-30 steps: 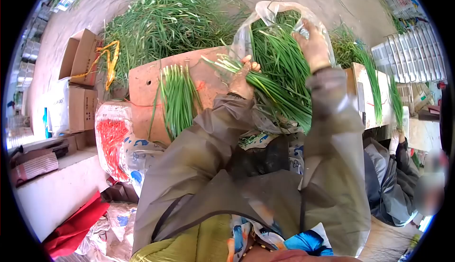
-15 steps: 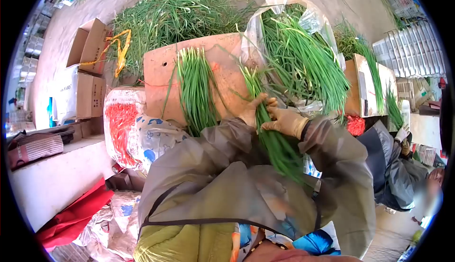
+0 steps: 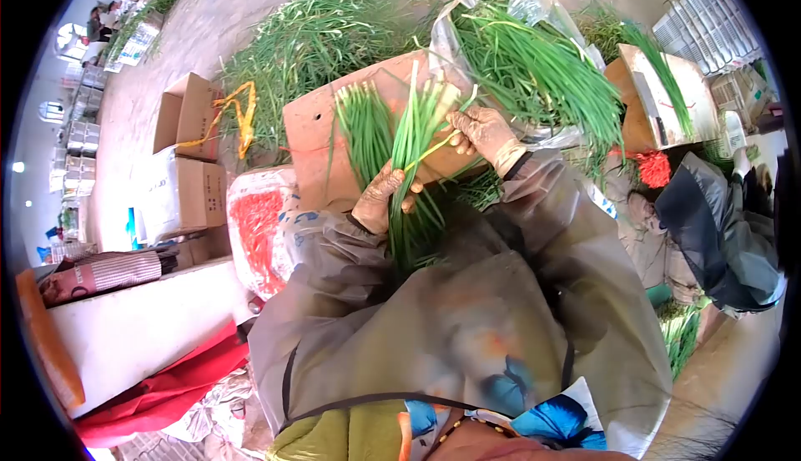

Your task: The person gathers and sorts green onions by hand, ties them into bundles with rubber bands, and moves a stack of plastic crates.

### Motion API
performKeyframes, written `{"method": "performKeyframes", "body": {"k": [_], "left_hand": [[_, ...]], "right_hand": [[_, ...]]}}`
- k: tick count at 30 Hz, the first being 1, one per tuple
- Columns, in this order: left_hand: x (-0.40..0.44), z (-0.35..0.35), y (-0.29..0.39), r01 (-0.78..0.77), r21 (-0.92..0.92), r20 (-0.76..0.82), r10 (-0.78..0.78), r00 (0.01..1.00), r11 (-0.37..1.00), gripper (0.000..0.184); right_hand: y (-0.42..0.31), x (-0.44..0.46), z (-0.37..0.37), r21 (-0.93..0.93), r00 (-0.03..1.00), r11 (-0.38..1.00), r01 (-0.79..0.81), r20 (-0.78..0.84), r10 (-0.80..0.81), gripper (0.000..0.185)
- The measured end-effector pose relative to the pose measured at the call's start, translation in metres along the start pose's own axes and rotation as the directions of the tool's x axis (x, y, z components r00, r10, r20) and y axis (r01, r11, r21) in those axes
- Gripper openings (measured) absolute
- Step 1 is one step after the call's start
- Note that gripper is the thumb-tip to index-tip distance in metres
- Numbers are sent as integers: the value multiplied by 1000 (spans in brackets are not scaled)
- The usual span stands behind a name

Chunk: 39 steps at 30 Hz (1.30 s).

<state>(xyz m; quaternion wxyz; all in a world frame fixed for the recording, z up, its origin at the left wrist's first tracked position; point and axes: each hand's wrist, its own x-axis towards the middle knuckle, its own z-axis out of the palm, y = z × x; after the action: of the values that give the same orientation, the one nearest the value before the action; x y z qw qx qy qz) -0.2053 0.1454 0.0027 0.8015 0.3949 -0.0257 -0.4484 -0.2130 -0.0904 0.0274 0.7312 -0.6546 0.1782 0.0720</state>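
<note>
The left hand [image 3: 380, 201] is curled round a bunch of greens [image 3: 406, 140], held over the bench [image 3: 307, 156], leaf tips hanging past its near edge. The right hand [image 3: 486, 136] pinches a yellow leaf [image 3: 431, 151] that crosses those stems. Just beside — a second bunch [image 3: 364, 123], white ends near the far edge. Beyond that edge lies a loose heap [image 3: 313, 40] — and a plastic bag [image 3: 445, 41] of greens sits by the far right corner.
</note>
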Motion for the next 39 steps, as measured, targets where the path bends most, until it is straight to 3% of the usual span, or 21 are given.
{"method": "performKeyframes", "body": {"k": [7,10,11,12,13,14,15,16,17,19,22,23,25,27,30,33,35,36,37,38,39], "left_hand": [[-59,-6,5,-1,-113,112,14,994,994,66],[-80,-11,6,-19,-122,94,30,995,992,69],[-86,-14,6,-28,-156,100,44,994,987,67],[-90,-15,7,-104,-130,121,120,985,986,59],[-94,-20,7,-111,-123,118,126,985,986,59],[-97,-25,7,-80,-257,222,139,965,963,56],[-100,-30,6,-29,-381,320,161,933,924,54],[-102,-31,5,10,-429,357,160,920,903,51],[-101,-32,5,13,-422,359,154,920,906,51],[-97,-31,5,122,-371,552,113,826,921,51],[-90,-20,-2,240,-369,614,42,788,898,48],[-87,-16,-5,299,-349,652,1,758,888,47],[-91,-5,-13,298,-363,625,-7,781,883,46],[-95,-1,-16,309,-313,628,-48,776,898,46],[-105,-8,-21,347,-316,645,-69,761,883,46],[-122,-10,-21,308,-284,603,-80,794,908,45],[-124,-10,-21,290,-271,554,-98,826,918,46],[-125,-4,-18,245,-220,519,-100,849,944,44],[-125,3,-16,248,-221,523,-100,846,943,44],[-125,9,-13,212,-132,431,-136,892,968,44],[-123,16,-10,179,-38,334,-157,929,983,43]], "right_hand": [[-12,-42,4,441,965,895,75,194,-176,18],[-9,-36,-49,599,946,759,255,10,-325,14],[-22,-37,-73,725,966,656,209,-47,-255,19],[-27,-44,-97,615,915,694,373,-120,-385,23],[-43,-57,-103,420,849,749,512,-380,-367,25],[-36,-56,-128,202,799,835,512,-468,-377,26],[-24,-50,-141,209,799,832,514,-469,-377,26],[-8,-43,-151,-563,892,803,193,-240,-383,25],[0,-40,-155,-988,975,134,-81,-106,-193,31],[-33,-77,-78,-998,992,62,33,40,119,43],[-38,-75,1,-578,897,695,427,174,-406,68],[-38,-69,29,-277,697,640,717,293,-654,54],[-33,-50,53,-426,725,589,687,466,-507,43],[-22,-33,57,-318,772,839,441,611,-175,37],[-34,-42,33,-175,817,881,439,486,-310,21],[-55,-69,-20,228,886,944,238,347,-307,25],[-40,-62,-45,-113,961,963,244,158,-225,32],[20,-31,-64,-457,783,645,613,245,-571,37],[-2,-60,-45,-837,908,441,324,146,-392,47],[-25,-91,-25,-998,981,34,45,38,-191,59],[-7,-87,-26,-989,943,15,150,139,-302,68]]}}
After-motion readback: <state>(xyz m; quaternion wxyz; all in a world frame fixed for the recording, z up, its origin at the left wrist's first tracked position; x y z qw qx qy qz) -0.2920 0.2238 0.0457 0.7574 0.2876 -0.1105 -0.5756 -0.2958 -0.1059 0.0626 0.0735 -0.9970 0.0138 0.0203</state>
